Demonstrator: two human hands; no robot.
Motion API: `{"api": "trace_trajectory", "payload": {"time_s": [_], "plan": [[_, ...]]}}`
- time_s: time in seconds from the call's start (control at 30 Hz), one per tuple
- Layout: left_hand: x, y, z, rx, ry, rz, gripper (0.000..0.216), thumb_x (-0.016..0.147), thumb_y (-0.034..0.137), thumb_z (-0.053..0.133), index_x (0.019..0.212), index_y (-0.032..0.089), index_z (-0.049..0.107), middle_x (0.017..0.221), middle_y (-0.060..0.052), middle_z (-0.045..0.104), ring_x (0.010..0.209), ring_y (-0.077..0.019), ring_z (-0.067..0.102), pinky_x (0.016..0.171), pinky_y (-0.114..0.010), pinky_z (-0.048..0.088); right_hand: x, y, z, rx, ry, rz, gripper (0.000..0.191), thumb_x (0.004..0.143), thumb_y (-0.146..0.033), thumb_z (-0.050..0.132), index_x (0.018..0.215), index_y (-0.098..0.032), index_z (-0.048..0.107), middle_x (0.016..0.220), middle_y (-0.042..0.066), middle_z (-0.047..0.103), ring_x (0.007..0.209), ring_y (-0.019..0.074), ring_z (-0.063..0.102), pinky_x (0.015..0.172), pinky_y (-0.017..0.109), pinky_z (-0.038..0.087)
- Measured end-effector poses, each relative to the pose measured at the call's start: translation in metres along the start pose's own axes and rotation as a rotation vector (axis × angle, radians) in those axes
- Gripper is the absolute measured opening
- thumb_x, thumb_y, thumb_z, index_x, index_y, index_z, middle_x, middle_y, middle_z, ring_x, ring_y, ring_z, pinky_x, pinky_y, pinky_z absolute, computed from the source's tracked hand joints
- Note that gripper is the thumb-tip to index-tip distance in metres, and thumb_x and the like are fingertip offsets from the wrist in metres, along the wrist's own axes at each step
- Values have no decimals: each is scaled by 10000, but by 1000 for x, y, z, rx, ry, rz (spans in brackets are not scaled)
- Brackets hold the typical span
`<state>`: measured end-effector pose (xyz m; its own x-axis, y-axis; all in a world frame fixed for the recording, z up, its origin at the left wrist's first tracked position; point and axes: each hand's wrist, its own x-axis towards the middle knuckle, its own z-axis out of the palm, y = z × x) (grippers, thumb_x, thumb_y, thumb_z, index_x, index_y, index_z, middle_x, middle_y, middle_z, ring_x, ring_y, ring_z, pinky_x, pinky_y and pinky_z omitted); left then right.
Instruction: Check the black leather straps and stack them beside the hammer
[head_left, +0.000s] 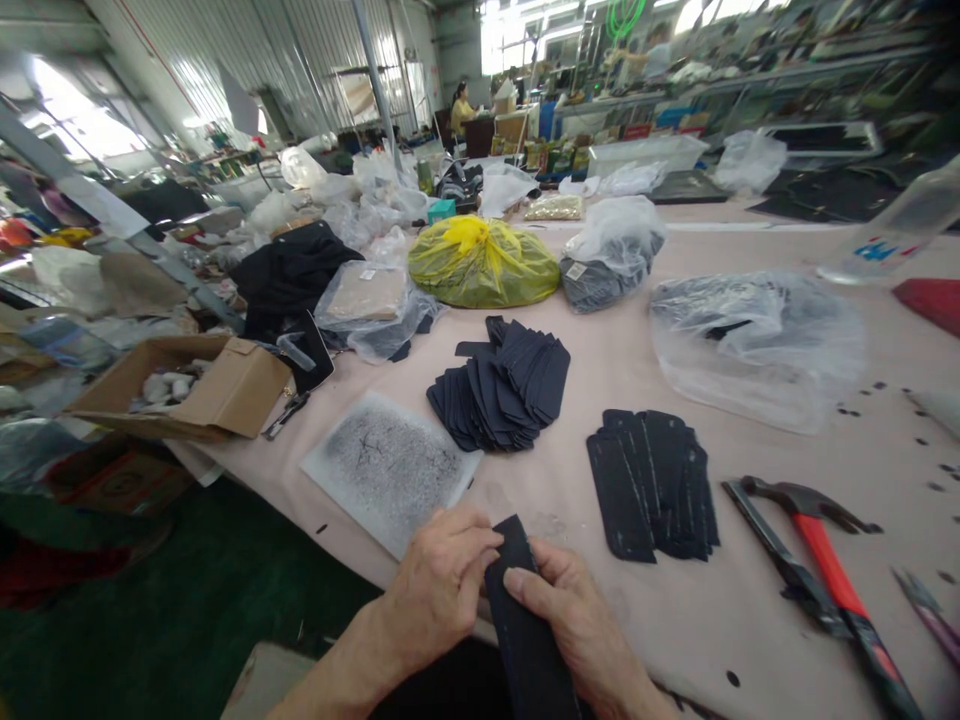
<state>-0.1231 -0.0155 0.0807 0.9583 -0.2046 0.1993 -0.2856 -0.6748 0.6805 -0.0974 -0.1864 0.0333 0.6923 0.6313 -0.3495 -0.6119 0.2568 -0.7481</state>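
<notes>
A long dark fabric strip (529,635) is held between my two hands at the table's near edge. My right hand (574,600) grips its right side, the thumb lying across the top face. With fingers pinched together, my left hand (450,565) is at the strip's upper left edge; whether it holds anything else is hidden. Beyond my hands lies a fanned pile of dark cut pieces (510,385). To the right, a smaller stack of dark pieces (652,485) shows pale lines. A speckled white board (386,465) lies to the left.
A claw hammer (825,555), a long dark metal tool (787,560) and pointed pliers or scissors (926,605) lie at right. Farther back sit a yellow bag (484,265) and a clear plastic bag (757,340). A cardboard box (232,385) stands left; a seated person (461,110) is far off.
</notes>
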Motion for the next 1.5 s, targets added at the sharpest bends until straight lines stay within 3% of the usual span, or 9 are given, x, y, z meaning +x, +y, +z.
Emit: {"api": "trace_trajectory", "payload": {"time_s": [0.33, 0.57, 0.9, 1.03, 1.2, 1.27, 1.37, 1.43, 1.5], "plan": [[5, 8, -8, -284, -122, -181, 232, 918, 125, 491, 955, 166, 716, 864, -55, 687, 815, -170, 624, 763, -289, 484, -6, -10, -1, -174, -11, -40, 270, 806, -407, 690, 816, -142, 640, 639, -32, 428, 552, 96, 319, 490, 214, 270], [5, 7, -12, -413, -103, -281, 225, 884, 106, 519, 875, 176, 732, 832, -40, 698, 788, -167, 644, 753, -277, 489, -2, -7, -2, -25, -13, 56, 283, 751, -407, 742, 834, -156, 645, 581, -48, 436, 477, 76, 313, 443, 189, 253], [1, 2, -9, -195, -107, -141, 191, 915, 122, 486, 879, 151, 671, 851, -61, 679, 808, -167, 630, 762, -282, 483, 1, -5, 1, -105, -34, -11, 249, 798, -386, 715, 854, -149, 665, 645, -36, 446, 558, 88, 323, 491, 192, 280], [-4, -6, 4, -46, -79, -38, 181, 920, 112, 420, 887, 151, 594, 830, -75, 619, 795, -185, 591, 725, -307, 479, 4, -1, -1, -140, -27, -36, 230, 826, -374, 687, 854, -148, 648, 683, -25, 476, 580, 97, 349, 516, 206, 299], [3, -16, 21, 63, 30, -28, 150, 862, 87, 404, 850, 173, 528, 794, -63, 560, 731, -188, 558, 645, -304, 467, 7, 5, -4, -93, -2, -9, 232, 812, -376, 701, 872, -159, 644, 686, -25, 510, 556, 91, 389, 505, 197, 321], [9, -28, 15, 114, 143, -101, 156, 862, 112, 393, 825, 179, 528, 784, -65, 568, 733, -192, 574, 660, -312, 475, 4, 5, -5, -62, 9, 38, 241, 806, -384, 705, 877, -162, 643, 608, -48, 465, 492, 77, 354, 455, 187, 294], [8, -59, -14, 172, 345, -368, 159, 872, 202, 416, 814, 182, 563, 761, -63, 619, 741, -209, 625, 687, -326, 501, -2, 0, -10, -67, 49, 101, 273, 809, -411, 701, 904, -161, 645, 533, -72, 423, 423, 68, 326, 400, 178, 261], [-4, -82, -39, 68, 420, -576, 182, 877, 315, 461, 874, 183, 587, 759, -47, 666, 721, -211, 668, 661, -310, 531, -2, -7, -19, -131, 100, 62, 293, 811, -421, 701, 942, -165, 646, 577, -50, 510, 452, 90, 419, 425, 189, 334], [-24, -102, -64, -2, 429, -708, 224, 852, 366, 483, 943, 192, 591, 845, -46, 706, 800, -225, 698, 696, -308, 557, 4, -17, -34, -233, 168, -39, 342, 809, -405, 702, 1055, -179, 628, 759, 7, 643, 622, 158, 582, 563, 243, 470]]}}
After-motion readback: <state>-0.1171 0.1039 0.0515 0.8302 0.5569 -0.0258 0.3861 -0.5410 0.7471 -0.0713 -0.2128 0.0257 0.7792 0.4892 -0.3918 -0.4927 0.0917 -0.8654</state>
